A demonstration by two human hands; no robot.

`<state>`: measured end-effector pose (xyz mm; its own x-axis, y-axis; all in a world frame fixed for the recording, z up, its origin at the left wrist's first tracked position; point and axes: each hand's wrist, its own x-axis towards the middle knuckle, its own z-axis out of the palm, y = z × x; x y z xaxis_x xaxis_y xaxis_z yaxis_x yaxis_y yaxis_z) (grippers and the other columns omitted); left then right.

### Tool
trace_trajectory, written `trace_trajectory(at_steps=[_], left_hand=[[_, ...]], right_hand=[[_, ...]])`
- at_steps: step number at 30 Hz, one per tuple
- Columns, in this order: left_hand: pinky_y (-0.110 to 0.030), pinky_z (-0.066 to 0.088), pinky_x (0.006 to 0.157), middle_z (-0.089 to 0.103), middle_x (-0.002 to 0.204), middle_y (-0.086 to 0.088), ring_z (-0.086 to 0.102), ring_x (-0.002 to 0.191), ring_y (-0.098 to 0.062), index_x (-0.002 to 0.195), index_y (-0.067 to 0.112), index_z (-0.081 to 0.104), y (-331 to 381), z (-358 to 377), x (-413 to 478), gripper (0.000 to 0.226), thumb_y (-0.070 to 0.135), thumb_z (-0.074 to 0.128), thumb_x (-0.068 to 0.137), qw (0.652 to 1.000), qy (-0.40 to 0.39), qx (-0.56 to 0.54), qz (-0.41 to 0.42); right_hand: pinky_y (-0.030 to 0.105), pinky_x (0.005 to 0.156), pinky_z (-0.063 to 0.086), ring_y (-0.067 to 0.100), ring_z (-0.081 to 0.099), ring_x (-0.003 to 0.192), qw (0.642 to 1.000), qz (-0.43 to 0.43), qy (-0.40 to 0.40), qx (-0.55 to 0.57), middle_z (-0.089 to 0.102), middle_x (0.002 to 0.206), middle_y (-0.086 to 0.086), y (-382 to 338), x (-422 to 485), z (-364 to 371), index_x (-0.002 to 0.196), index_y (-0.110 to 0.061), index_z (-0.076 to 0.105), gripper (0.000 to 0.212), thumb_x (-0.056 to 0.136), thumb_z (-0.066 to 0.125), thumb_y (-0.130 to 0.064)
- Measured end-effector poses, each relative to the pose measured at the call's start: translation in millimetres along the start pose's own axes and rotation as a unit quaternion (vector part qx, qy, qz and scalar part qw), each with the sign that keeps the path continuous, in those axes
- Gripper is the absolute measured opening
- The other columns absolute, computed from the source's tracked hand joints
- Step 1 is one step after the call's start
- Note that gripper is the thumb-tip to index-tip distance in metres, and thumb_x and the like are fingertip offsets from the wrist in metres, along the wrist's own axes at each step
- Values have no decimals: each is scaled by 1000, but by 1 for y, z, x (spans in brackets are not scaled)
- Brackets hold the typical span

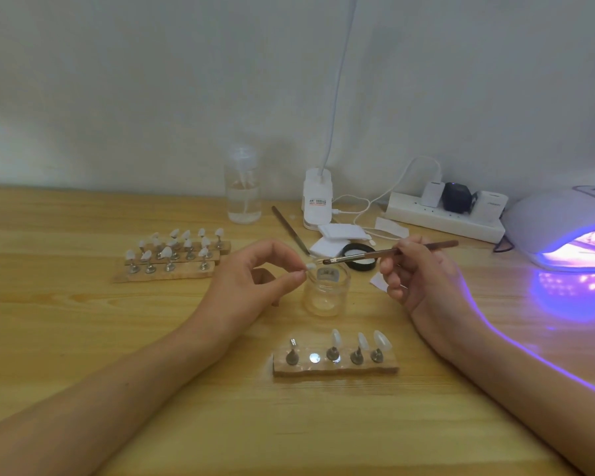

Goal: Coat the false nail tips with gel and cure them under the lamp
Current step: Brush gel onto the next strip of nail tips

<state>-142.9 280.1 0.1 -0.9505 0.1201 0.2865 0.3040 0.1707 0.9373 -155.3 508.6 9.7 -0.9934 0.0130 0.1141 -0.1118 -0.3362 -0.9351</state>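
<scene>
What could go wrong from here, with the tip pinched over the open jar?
1. The left hand holds the nail tip in a thumb-and-forefinger pinch right above the open jar; a slip would likely drop it inside.
2. The lamp is lit, and its purple light spills across the table onto the right hand holding the brush; gel on the bristles or in the uncapped jar may start curing early.
</scene>
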Motion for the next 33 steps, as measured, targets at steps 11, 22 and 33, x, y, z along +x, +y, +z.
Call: trace_trajectory(at_steps=[11,22,33], left_hand=[[-14,46,55,72,87,12,51,55,-4,75,28,72,2,1,0,14,16,77,81,1000,-3,2,-1],[-14,46,54,72,86,10,51,55,-5,77,24,72,3,1,-1,11,15,77,80,1000,0,-3,-11],[-14,46,54,72,87,10,51,54,-4,74,26,72,3,1,0,14,14,77,80,1000,0,-6,-16]], right_hand=[[21,48,47,12,58,55,997,-18,-51,-52,65,67,7,3,2,1,80,-14,51,21,101,47,-16],[22,49,48,14,57,54,997,-25,-36,-59,64,65,7,2,0,2,83,-12,49,20,102,45,-13],[22,48,48,13,56,54,998,-36,-38,-43,63,63,6,2,1,1,84,-12,48,18,102,45,-13]])
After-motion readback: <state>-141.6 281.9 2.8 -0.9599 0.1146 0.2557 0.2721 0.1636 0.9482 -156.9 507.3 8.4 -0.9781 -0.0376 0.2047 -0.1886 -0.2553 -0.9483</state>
